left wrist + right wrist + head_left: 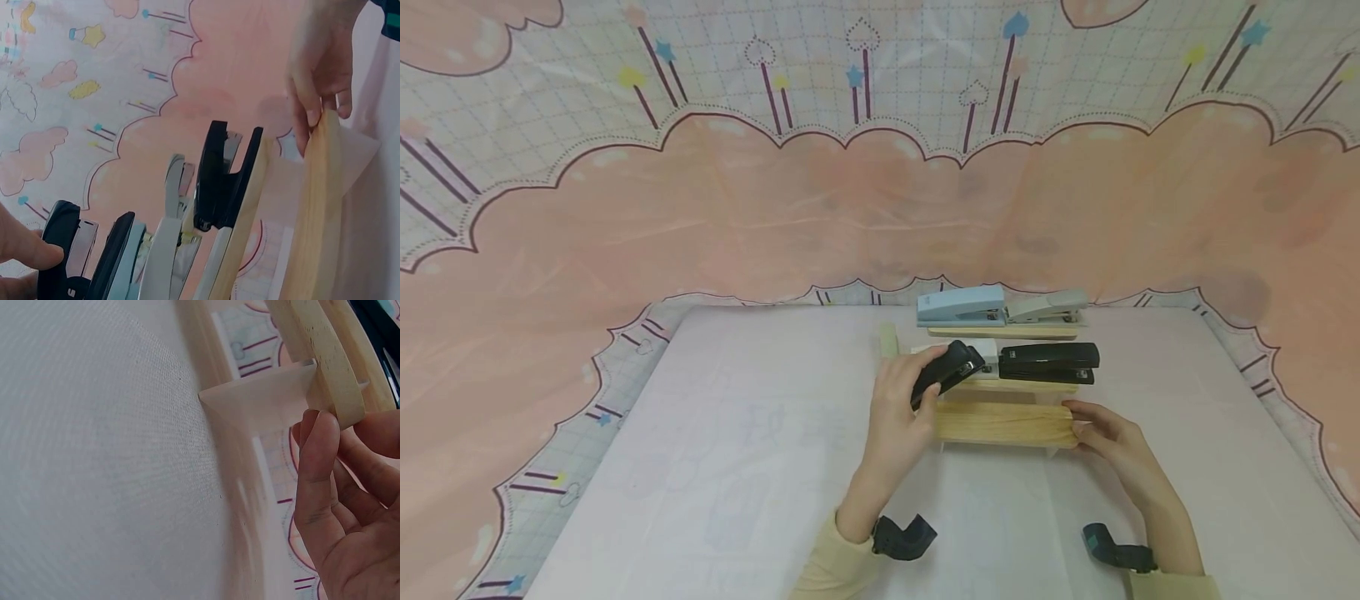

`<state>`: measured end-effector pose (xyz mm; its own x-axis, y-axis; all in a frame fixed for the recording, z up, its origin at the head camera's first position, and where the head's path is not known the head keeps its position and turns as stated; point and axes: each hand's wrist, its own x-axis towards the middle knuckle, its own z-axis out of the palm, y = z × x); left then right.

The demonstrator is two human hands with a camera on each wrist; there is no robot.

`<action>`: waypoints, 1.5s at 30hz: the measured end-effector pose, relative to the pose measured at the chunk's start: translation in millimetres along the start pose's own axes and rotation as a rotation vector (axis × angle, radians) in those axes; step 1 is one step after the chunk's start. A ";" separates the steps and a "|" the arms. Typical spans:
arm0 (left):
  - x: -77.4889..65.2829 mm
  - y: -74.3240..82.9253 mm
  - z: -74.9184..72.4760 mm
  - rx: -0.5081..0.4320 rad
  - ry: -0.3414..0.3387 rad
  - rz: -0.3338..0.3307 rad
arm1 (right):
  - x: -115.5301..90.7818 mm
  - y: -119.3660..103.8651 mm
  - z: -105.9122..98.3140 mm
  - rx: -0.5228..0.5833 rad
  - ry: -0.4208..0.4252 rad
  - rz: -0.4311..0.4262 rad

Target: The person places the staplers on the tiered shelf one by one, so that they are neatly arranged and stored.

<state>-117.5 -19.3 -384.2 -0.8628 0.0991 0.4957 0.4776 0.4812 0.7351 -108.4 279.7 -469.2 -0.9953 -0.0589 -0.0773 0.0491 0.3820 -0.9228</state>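
My left hand (901, 408) grips a small black stapler (951, 368), tilted with one end up, above the left end of a bare wooden slat (1007, 423). In the left wrist view, thumb and fingers of that hand hold the same stapler (57, 250) at the left edge. My right hand (1116, 442) pinches the slat's right end; the right wrist view shows thumb and fingertips on the slat's end (350, 406). Behind the slat, a longer black stapler (1048, 362) lies on a second wooden slat (1022, 387), beside a white stapler (988, 354) partly hidden by the held one.
Farther back, a light blue stapler (961, 306) and a grey stapler (1048, 307) stand end to end on a third slat (1000, 332). A pale translucent support (262, 397) stands under the front slat. White cloth covers the table (737, 433); a patterned curtain (850, 208) hangs behind.
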 end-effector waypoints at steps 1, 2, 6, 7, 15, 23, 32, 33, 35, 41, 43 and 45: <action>-0.7 1.1 1.7 0.001 -0.006 0.007 | -0.2 0.2 -0.1 0.001 -0.001 0.000; -1.3 2.2 3.2 0.004 -0.010 0.015 | -0.4 0.3 -0.2 0.001 -0.002 -0.001; -3.2 5.4 9.2 0.013 -0.025 0.036 | -1.0 0.7 -0.7 0.001 -0.002 0.001; -3.7 6.1 10.5 0.017 -0.030 0.040 | -1.1 0.8 -0.8 0.000 -0.002 0.002; -8.1 10.2 22.0 0.019 -0.105 0.015 | -1.4 2.2 -0.9 0.008 -0.001 0.006; -14.5 7.4 39.2 0.039 -0.159 0.076 | -3.5 3.2 -0.8 0.025 0.009 0.003; -19.4 8.5 55.9 0.067 -0.234 0.091 | -3.2 1.9 -1.9 0.007 0.009 0.005; -20.0 8.2 57.1 0.070 -0.238 0.091 | -3.1 1.5 -1.8 0.009 0.010 0.005; -20.7 7.5 59.2 0.078 -0.242 0.095 | -2.8 0.7 -1.5 0.010 0.009 0.003; -19.5 2.6 67.1 0.103 -0.261 0.118 | -0.9 -1.2 -0.6 0.001 0.008 -0.004; -18.5 0.9 70.6 0.110 -0.266 0.126 | -0.6 -0.9 -0.6 0.008 0.009 -0.008; -17.8 -0.9 74.1 0.121 -0.270 0.136 | -0.5 -0.1 -0.8 0.015 0.006 -0.014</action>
<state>-114.8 43.0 -427.9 -0.8130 0.3894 0.4330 0.5823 0.5459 0.6024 -107.9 280.5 -468.7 -0.9963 -0.0588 -0.0625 0.0366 0.3676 -0.9293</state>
